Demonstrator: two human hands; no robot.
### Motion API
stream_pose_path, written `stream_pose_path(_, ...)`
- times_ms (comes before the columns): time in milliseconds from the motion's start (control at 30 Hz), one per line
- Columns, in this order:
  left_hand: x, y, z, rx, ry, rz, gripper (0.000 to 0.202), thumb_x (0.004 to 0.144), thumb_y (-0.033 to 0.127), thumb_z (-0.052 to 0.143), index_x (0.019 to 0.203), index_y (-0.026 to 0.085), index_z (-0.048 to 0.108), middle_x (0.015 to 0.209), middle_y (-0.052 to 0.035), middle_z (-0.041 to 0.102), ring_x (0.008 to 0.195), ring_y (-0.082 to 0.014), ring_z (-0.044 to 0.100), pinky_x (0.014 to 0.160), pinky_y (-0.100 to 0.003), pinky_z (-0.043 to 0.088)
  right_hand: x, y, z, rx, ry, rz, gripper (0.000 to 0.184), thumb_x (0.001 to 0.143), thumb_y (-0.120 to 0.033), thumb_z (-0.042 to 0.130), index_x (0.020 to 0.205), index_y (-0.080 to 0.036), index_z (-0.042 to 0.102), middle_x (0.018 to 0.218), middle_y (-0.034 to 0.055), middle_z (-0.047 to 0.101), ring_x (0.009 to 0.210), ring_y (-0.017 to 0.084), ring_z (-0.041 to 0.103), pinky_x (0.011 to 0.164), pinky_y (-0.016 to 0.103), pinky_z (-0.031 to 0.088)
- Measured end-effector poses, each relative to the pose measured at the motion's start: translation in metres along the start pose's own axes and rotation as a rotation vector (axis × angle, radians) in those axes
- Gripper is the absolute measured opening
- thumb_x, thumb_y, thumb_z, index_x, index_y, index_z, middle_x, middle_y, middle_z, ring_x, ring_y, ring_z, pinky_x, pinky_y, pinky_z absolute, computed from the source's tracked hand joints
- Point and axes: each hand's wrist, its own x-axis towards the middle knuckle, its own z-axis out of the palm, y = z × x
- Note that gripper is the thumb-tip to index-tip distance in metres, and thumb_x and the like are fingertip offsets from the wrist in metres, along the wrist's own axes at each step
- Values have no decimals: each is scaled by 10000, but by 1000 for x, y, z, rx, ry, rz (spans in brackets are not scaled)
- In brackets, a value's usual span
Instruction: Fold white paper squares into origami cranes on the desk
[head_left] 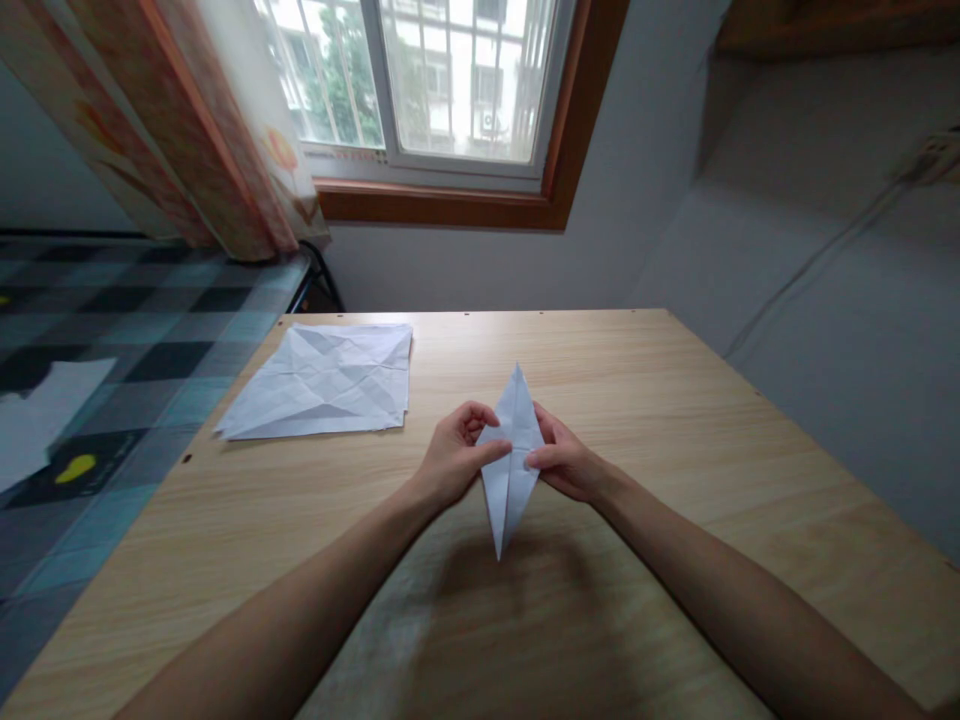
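Observation:
A white sheet of paper folded into a long diamond (517, 415) is held up over the table, one point away from me and the other toward me. On its left corner, my left hand (459, 455) pinches it, thumb lying on the top face and fingers curled at the edge. My right hand (566, 460) grips the right side, thumb on top and the other fingers partly hidden behind the paper. A crease runs down the middle of the diamond, and a crosswise line shows near its centre.
Creased white paper sheets (337, 385) lie stacked at the table's far left. The wooden table (697, 420) meets a wall on the right. To the left is a bed with a checked cover (172, 300) and more white paper (56, 410). A window (457, 80) is ahead.

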Motion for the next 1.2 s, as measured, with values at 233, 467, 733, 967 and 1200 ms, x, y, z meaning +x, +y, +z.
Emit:
stream_pose_path(233, 1, 0, -2, -13, 1, 1, 438, 541, 257, 872, 800, 184, 525, 746, 22, 654, 666, -122, 606, 594, -220, 460, -2, 2, -2, 10, -28, 31, 704, 556, -125, 809, 1199, -225, 540, 1032, 22, 710, 833, 166, 673, 698, 245, 547)
stream_pose_path(467, 0, 1, -1, -22, -6, 11, 436, 551, 258, 870, 797, 184, 518, 740, 27, 641, 662, -115, 598, 585, -214, 448, -2, 5, -2, 27, -41, 42, 681, 569, -155, 825, 1183, -216, 539, 1013, 27, 713, 822, 172, 675, 697, 254, 544)
stream_pose_path(733, -1, 2, 1, -54, 25, 3, 426, 548, 228, 865, 794, 180, 521, 717, 35, 631, 646, -100, 578, 578, -201, 433, -1, 5, 2, 31, -10, 19, 670, 559, -183, 829, 1167, -215, 550, 1026, 34, 719, 831, 183, 681, 694, 262, 548)
stream_pose_path(967, 1, 0, -1, -41, 88, 32, 456, 530, 265, 881, 794, 183, 518, 712, 36, 624, 644, -110, 589, 589, -213, 447, 3, 6, -1, 26, 67, -37, 563, 596, -188, 822, 1093, -219, 558, 966, 17, 710, 833, 176, 676, 730, 278, 557)
stream_pose_path(1200, 3, -3, -2, -37, 191, 81, 443, 552, 273, 856, 824, 192, 516, 747, 30, 647, 672, -127, 615, 631, -237, 475, 7, 9, -7, -42, 266, -90, 508, 552, -179, 879, 967, -234, 591, 879, -31, 705, 719, 132, 667, 661, 259, 565)
